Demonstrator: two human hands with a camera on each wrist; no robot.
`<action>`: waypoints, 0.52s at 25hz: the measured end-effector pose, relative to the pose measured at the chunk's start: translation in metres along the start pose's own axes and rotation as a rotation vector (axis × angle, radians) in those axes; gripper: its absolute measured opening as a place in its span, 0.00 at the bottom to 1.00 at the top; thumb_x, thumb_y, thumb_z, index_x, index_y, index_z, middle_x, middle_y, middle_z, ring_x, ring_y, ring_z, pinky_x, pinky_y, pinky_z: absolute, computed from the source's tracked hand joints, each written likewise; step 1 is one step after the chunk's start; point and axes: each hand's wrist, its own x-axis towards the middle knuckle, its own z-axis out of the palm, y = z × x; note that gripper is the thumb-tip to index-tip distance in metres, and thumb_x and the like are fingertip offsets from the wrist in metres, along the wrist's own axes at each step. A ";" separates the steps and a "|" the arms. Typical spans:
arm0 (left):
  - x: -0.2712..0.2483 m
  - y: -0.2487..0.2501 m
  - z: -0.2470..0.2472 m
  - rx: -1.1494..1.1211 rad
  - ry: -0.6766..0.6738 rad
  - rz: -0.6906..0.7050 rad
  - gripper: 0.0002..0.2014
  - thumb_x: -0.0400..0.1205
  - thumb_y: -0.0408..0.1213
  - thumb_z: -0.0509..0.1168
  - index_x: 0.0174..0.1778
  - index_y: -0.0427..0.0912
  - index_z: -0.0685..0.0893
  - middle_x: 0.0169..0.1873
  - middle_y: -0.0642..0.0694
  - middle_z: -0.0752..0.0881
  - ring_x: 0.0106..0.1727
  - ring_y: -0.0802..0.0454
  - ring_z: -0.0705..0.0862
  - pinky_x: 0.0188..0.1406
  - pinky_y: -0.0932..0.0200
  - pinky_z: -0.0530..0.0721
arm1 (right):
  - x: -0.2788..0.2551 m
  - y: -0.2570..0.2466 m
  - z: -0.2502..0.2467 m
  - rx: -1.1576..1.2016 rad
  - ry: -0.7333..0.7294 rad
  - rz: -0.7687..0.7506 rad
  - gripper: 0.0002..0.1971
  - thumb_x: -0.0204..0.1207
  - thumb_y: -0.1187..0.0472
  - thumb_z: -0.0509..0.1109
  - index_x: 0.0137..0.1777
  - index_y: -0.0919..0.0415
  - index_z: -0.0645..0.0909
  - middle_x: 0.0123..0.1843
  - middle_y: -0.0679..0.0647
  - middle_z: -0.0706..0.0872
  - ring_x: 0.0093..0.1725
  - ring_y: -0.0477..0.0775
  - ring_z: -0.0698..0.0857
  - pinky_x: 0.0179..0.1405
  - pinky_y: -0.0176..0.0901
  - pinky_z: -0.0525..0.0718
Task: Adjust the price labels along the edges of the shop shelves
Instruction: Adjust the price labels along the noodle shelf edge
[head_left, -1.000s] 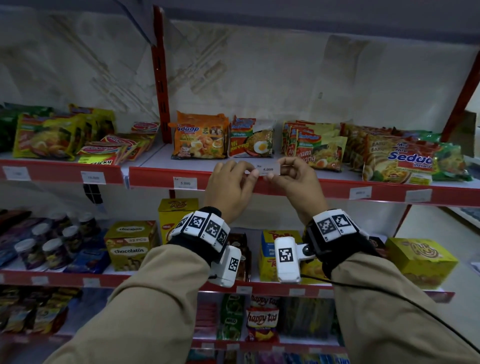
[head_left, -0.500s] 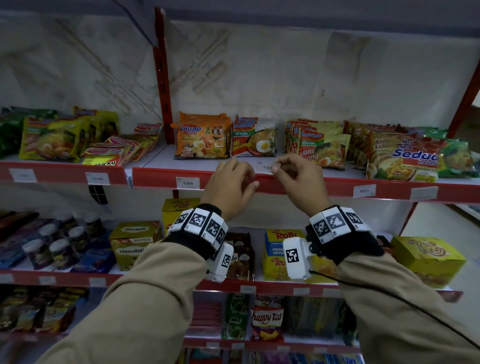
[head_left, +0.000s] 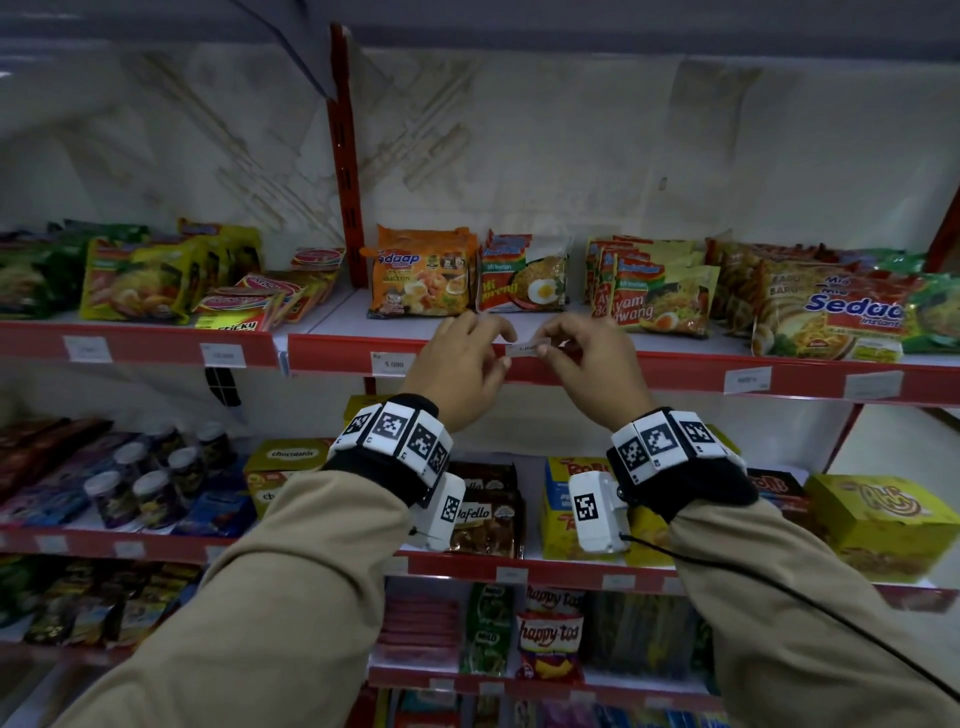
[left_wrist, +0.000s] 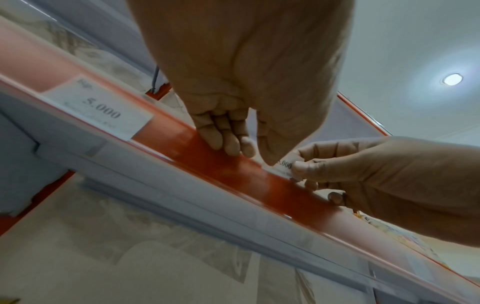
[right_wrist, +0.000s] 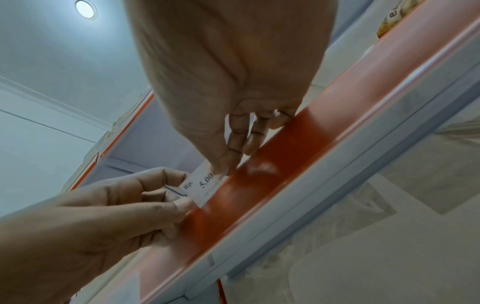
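A white price label (head_left: 527, 347) printed "Rp. 5.000" sits at the top edge of the top shelf's red edge strip (head_left: 675, 371). My left hand (head_left: 498, 353) pinches its left end, with the thumb (left_wrist: 270, 158) in front and the other fingers (left_wrist: 226, 142) resting on the red strip (left_wrist: 228, 164). My right hand (head_left: 548, 349) pinches the right end of the label (right_wrist: 200, 185) between thumb and forefinger. Only part of the label (left_wrist: 284, 167) shows between the fingers.
Another "5.000" label (head_left: 393, 364) sits in the strip just left of my hands, and further labels (head_left: 747, 379) lie to the right. Noodle packets (head_left: 524, 273) stand on the shelf right behind the hands. Boxes and jars fill the shelves below.
The label stood upright above the shelf edge one second ago. Both hands have brought it down to the strip's top edge, where only a thin sliver shows.
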 end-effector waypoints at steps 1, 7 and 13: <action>-0.001 0.000 0.001 0.005 0.006 0.005 0.10 0.84 0.42 0.61 0.60 0.47 0.77 0.50 0.47 0.76 0.56 0.47 0.73 0.53 0.51 0.75 | -0.001 -0.001 0.000 -0.001 0.003 -0.005 0.04 0.79 0.57 0.68 0.48 0.49 0.84 0.43 0.42 0.84 0.54 0.60 0.78 0.57 0.64 0.78; 0.001 -0.001 0.003 0.008 0.015 -0.021 0.09 0.85 0.42 0.61 0.59 0.47 0.78 0.50 0.46 0.76 0.56 0.46 0.72 0.51 0.50 0.75 | -0.001 -0.001 0.000 -0.018 0.049 -0.064 0.05 0.78 0.60 0.69 0.48 0.53 0.86 0.45 0.48 0.87 0.48 0.56 0.79 0.55 0.62 0.78; 0.000 0.001 0.004 0.087 0.031 -0.005 0.10 0.85 0.41 0.61 0.57 0.42 0.82 0.47 0.41 0.75 0.52 0.42 0.72 0.47 0.44 0.76 | -0.001 0.000 -0.007 -0.164 -0.073 -0.119 0.06 0.76 0.57 0.71 0.51 0.54 0.84 0.45 0.50 0.84 0.49 0.56 0.77 0.54 0.56 0.76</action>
